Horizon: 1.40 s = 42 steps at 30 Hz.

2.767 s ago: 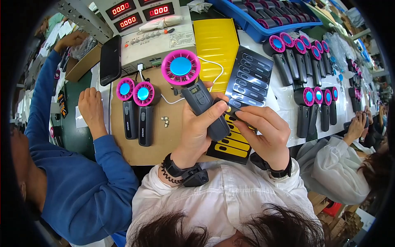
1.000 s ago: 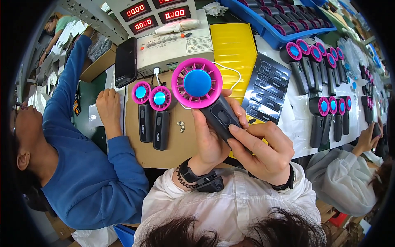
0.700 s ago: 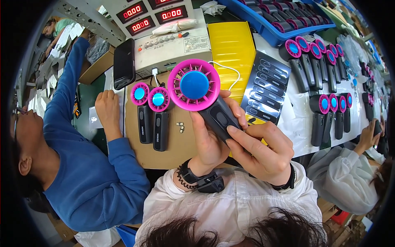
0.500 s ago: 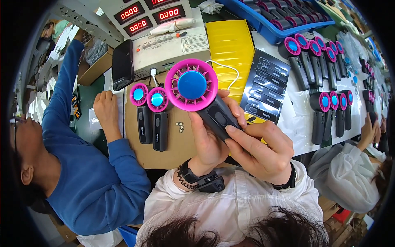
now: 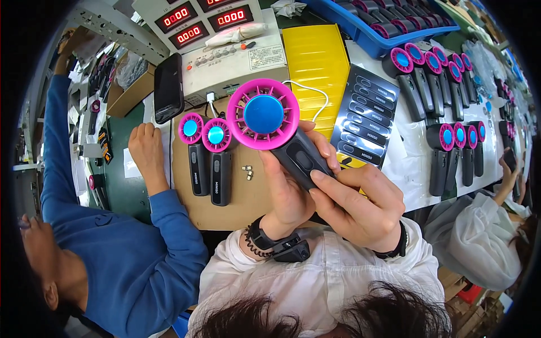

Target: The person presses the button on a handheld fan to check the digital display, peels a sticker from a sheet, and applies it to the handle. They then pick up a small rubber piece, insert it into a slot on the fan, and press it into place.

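Wrapping around the dark grey handle of a handheld fan with a pink spoked ring and blue disc (image 5: 280, 132), the left hand (image 5: 288, 194) keeps its thumb on one side and its fingers on the other. The right hand (image 5: 366, 203) meets it there, fingertips touching the handle's lower end; whether they pinch or only press, I cannot tell. The fan is tilted, raised over the bench in front of the white-shirted chest, its head leaning left.

Below, a brown cardboard mat (image 5: 225, 218) ends just beyond the white left sleeve (image 5: 225, 270). Cardboard stretches between this near edge and a few small metallic pieces (image 5: 248, 172). Left of them lie two pink-and-grey fans (image 5: 208, 169) side by side. Past the mat's left edge, a co-worker's fist (image 5: 145, 149) rests on the bench, narrowing the room there.

Right of the held fan, close to the left hand's fingers, lies a glossy black label sheet (image 5: 369, 115), overlapping a ribbed yellow sheet (image 5: 315, 62). A gap of white covering (image 5: 403, 163) separates it from the grouped upright fans (image 5: 445, 152).

Farther off stand a white instrument box with red displays (image 5: 242, 67), a black phone (image 5: 169, 89) against its left edge, and a blue plastic crate (image 5: 375, 50) of fans.
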Each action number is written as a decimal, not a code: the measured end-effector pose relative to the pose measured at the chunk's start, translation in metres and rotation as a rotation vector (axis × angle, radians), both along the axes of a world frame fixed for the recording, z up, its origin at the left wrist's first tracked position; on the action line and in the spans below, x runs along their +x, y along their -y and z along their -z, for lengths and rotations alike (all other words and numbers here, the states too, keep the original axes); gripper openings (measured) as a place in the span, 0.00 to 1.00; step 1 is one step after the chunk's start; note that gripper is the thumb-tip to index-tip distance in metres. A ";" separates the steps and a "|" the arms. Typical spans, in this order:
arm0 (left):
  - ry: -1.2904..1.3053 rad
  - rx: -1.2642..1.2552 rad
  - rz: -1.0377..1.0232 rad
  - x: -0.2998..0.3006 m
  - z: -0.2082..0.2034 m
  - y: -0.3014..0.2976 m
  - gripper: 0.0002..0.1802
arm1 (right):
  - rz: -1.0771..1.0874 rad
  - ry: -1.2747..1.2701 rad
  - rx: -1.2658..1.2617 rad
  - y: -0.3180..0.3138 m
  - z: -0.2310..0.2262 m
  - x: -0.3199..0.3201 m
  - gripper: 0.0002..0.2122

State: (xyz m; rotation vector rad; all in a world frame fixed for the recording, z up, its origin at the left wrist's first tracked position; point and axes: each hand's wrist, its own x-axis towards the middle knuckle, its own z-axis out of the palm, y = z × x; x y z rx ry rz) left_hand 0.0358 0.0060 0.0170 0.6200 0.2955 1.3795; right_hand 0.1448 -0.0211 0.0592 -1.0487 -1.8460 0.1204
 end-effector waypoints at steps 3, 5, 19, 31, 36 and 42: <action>-0.008 -0.010 -0.013 0.001 -0.001 0.000 0.37 | -0.001 -0.001 -0.006 0.000 0.000 0.000 0.14; -0.007 -0.008 -0.008 0.000 -0.002 0.000 0.37 | -0.001 -0.002 -0.006 -0.001 0.000 0.000 0.14; 0.099 -0.037 0.016 0.001 -0.002 0.001 0.37 | -0.015 -0.009 0.012 -0.002 0.004 0.000 0.13; 0.090 -0.050 -0.039 0.001 -0.006 0.001 0.37 | -0.001 0.017 0.037 -0.004 0.005 -0.002 0.12; 0.079 -0.083 -0.096 0.004 -0.014 0.003 0.35 | 0.002 0.022 0.037 -0.005 0.004 -0.002 0.12; -0.125 -0.095 -0.138 0.000 -0.012 0.005 0.33 | -0.015 0.006 0.023 -0.008 0.003 -0.005 0.12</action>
